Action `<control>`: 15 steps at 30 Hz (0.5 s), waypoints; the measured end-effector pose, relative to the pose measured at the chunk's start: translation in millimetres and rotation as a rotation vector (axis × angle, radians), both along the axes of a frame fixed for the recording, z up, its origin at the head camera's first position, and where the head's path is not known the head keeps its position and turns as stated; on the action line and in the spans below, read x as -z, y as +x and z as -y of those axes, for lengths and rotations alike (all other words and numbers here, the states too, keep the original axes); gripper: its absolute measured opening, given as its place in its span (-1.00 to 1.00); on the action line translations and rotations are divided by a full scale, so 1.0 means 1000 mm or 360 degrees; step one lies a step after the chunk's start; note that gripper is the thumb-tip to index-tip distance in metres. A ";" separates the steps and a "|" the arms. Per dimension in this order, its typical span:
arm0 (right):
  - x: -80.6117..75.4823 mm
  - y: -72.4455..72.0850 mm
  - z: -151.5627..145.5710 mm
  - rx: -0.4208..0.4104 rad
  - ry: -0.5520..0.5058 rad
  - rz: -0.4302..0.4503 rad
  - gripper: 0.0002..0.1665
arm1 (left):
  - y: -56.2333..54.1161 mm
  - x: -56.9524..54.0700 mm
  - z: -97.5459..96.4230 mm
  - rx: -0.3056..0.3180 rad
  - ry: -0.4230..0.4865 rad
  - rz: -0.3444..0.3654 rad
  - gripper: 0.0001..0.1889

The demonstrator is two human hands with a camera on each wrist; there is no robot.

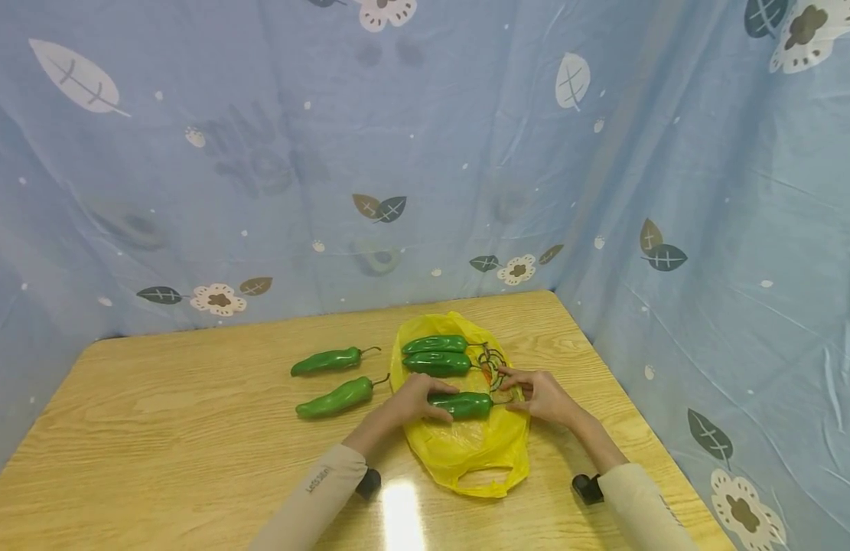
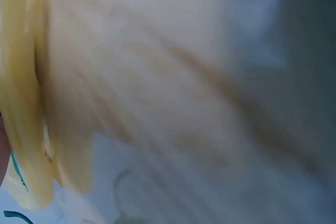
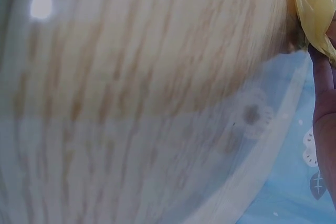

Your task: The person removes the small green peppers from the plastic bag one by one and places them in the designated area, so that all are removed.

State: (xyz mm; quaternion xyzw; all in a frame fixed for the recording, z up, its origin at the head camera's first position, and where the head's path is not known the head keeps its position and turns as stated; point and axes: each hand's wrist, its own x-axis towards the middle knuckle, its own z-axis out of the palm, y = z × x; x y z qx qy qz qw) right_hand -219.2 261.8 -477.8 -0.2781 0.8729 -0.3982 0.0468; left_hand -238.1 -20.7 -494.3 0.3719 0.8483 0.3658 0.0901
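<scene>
A yellow plastic bag [image 1: 466, 448] lies spread on the table, its cut-out handle toward me. Two long green peppers, the upper one [image 1: 434, 345] and the lower one [image 1: 437, 363], lie side by side on its far half. My left hand [image 1: 414, 399] grips the blunt left end of another green pepper [image 1: 469, 405] over the bag's middle, its stem pointing right. At the bag's right edge my right hand [image 1: 545, 396] holds the plastic between thumb and fingers, close to that stem. The right wrist view shows fingers [image 3: 324, 77] against the yellow plastic.
Left of the bag, two more green peppers, one farther [image 1: 328, 360] and one nearer [image 1: 337, 399], lie on the wooden table [image 1: 190, 428]. Dark curved print marks the bag's right side. A blue patterned curtain [image 1: 425, 153] hangs behind the table and along its right side.
</scene>
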 end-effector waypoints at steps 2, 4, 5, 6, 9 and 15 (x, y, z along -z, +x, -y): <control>0.007 -0.004 -0.003 0.0007 0.0014 -0.0003 -0.67 | -0.002 -0.002 0.001 0.0022 0.0000 -0.0043 -0.53; 0.010 -0.007 -0.005 0.0002 0.0022 0.0000 -0.68 | -0.002 -0.004 0.002 0.0011 0.0037 -0.0076 -0.56; 0.011 -0.008 -0.005 -0.0005 0.0023 -0.0002 -0.68 | -0.002 -0.006 0.002 -0.0011 0.0067 -0.0089 -0.57; 0.012 -0.009 -0.006 -0.0006 0.0033 -0.0026 -0.69 | -0.002 -0.007 0.003 -0.0043 0.0101 -0.0102 -0.58; 0.012 -0.010 -0.007 -0.0012 0.0041 -0.0076 -0.69 | 0.000 -0.014 0.003 -0.0183 0.0228 -0.0112 -0.57; 0.013 -0.010 -0.008 -0.0010 0.0073 -0.0091 -0.67 | 0.009 -0.030 0.005 -0.0397 0.0389 -0.0096 -0.57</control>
